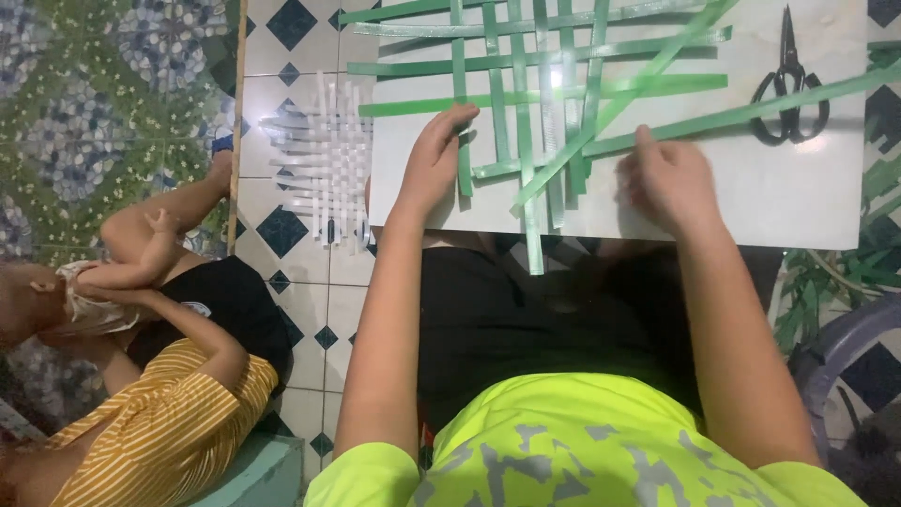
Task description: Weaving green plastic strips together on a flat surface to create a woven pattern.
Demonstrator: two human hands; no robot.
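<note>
The left hand [434, 160] presses flat, fingers narrow, on the green strips [526, 103], while the right hand [668, 178] pinches a diagonal strip [751, 111] running toward 2 o'clock.

Scissors [790, 86] right of strips [535, 103]

Neon-yellow shirt [563, 441] with grey patches, bare forearms.

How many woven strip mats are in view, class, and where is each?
2. The green strip mat lies on the pale board under both hands; the white strip mat lies on the tiled floor beside it.
</note>
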